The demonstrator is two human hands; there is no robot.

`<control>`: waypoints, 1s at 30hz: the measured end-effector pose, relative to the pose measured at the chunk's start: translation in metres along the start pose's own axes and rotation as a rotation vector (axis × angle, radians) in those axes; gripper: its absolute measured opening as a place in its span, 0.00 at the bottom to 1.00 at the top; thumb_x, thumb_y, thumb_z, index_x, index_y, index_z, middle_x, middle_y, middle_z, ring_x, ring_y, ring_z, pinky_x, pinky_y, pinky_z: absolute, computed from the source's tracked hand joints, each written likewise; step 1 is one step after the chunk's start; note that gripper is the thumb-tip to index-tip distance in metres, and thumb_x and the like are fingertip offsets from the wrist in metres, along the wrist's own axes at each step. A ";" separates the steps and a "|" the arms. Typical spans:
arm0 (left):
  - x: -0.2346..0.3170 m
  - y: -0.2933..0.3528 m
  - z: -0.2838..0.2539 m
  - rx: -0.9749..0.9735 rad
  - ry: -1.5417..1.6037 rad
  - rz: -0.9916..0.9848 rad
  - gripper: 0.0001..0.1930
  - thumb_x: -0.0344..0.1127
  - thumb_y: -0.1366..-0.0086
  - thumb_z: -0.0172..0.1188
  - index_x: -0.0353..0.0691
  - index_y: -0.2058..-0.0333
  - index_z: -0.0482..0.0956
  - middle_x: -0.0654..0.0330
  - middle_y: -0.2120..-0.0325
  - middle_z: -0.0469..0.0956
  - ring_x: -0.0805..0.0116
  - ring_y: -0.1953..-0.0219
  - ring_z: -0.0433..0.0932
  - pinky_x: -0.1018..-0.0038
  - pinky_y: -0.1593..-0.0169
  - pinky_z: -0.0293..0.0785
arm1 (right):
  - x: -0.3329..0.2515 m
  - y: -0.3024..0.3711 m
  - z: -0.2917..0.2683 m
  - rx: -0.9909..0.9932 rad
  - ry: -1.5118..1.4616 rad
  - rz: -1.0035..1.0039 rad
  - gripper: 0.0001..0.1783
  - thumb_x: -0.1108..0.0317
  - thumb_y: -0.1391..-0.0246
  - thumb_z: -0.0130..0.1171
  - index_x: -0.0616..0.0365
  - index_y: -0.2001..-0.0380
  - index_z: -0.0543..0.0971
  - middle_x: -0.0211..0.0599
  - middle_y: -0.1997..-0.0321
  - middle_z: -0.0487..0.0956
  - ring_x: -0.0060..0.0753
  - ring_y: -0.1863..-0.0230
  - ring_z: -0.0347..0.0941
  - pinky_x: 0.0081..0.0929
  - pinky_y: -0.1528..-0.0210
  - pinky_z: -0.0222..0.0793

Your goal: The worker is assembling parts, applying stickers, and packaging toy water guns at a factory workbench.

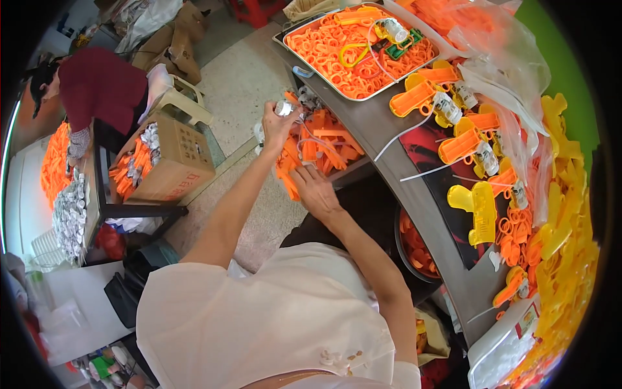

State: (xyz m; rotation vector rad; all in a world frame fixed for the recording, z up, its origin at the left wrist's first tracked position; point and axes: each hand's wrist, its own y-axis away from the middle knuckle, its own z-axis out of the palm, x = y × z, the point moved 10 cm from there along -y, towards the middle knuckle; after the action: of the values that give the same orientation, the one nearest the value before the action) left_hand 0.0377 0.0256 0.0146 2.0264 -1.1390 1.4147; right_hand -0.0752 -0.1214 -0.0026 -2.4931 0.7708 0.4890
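Observation:
My left hand (277, 129) is closed round a small clear bottle with a white label (283, 108), held up beside the table's far left corner. Lower and to the right, my right hand (315, 191) bends its fingers over an orange plastic part (286, 170) at the near edge of a heap. Its palm faces down, and the fingertips are partly hidden. Under both hands lies that heap of orange plastic parts (334, 139), with pale tubes and silvery pieces mixed in.
A tray of orange rings (299, 59) stands on the grey table (389, 142). Orange-and-yellow toy water guns (460, 148) with bottles and white tubes line the table, beside a yellow gun half (476, 207). Leftward are a cardboard box (178, 159) and a person in dark red (103, 84).

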 end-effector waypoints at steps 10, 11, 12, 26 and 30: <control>0.003 0.019 0.009 -0.091 0.147 0.108 0.24 0.31 0.46 0.72 0.32 0.59 0.64 0.52 0.64 0.76 0.67 0.66 0.81 0.73 0.66 0.85 | 0.047 0.001 0.017 0.174 0.248 0.454 0.29 0.72 0.46 0.52 0.61 0.39 0.62 0.46 0.40 0.65 0.55 0.43 0.63 0.52 0.42 0.63; 0.002 0.023 0.010 -0.094 0.149 0.110 0.24 0.31 0.46 0.72 0.32 0.59 0.64 0.52 0.64 0.76 0.67 0.66 0.81 0.73 0.66 0.85 | 0.054 0.004 0.019 0.189 0.170 0.442 0.29 0.72 0.46 0.51 0.61 0.40 0.62 0.47 0.40 0.64 0.58 0.43 0.63 0.52 0.42 0.63; 0.010 0.030 0.009 -0.124 0.198 0.066 0.24 0.31 0.46 0.72 0.32 0.59 0.64 0.52 0.64 0.76 0.68 0.66 0.81 0.73 0.66 0.85 | 0.058 0.005 0.016 0.204 0.090 0.431 0.28 0.72 0.45 0.51 0.60 0.40 0.62 0.49 0.39 0.64 0.60 0.42 0.62 0.52 0.42 0.63; 0.026 0.036 -0.013 -0.043 0.270 0.171 0.26 0.39 0.50 0.75 0.34 0.61 0.69 0.57 0.66 0.77 0.71 0.67 0.76 0.74 0.61 0.74 | 0.059 0.048 -0.044 0.172 -1.186 0.773 0.19 0.72 0.48 0.55 0.60 0.51 0.71 0.35 0.58 0.78 0.25 0.55 0.73 0.23 0.52 0.67; 0.054 0.046 -0.013 -0.063 0.315 0.240 0.26 0.39 0.50 0.75 0.35 0.61 0.69 0.59 0.68 0.76 0.73 0.69 0.75 0.76 0.64 0.74 | 0.004 0.046 -0.118 0.049 -1.621 0.527 0.15 0.67 0.47 0.54 0.62 0.57 0.73 0.40 0.58 0.79 0.29 0.57 0.76 0.25 0.54 0.71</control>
State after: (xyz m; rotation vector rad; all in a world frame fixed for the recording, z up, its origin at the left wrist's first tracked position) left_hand 0.0012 -0.0122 0.0638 1.5920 -1.2962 1.7163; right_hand -0.0776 -0.2201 0.0768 -1.0453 0.5962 2.1359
